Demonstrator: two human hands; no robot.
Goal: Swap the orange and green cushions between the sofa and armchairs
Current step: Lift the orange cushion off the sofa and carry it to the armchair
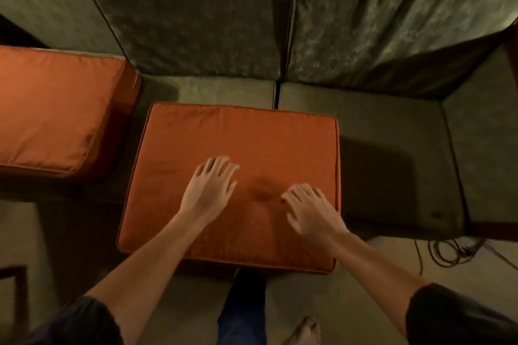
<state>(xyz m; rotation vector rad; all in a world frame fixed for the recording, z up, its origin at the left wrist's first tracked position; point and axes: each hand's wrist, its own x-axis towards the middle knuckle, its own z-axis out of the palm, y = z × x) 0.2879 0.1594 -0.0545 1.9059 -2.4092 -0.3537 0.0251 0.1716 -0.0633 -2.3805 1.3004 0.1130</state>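
My left hand and right hand, grip released and fingers spread, lie flat on the orange cushion at frame centre, on the green sofa.

A square orange cushion with piped edges lay flat on the green sofa seat, its front edge overhanging. A second orange cushion lay flat to its left, apart from it. Patterned green back cushions stood upright behind.
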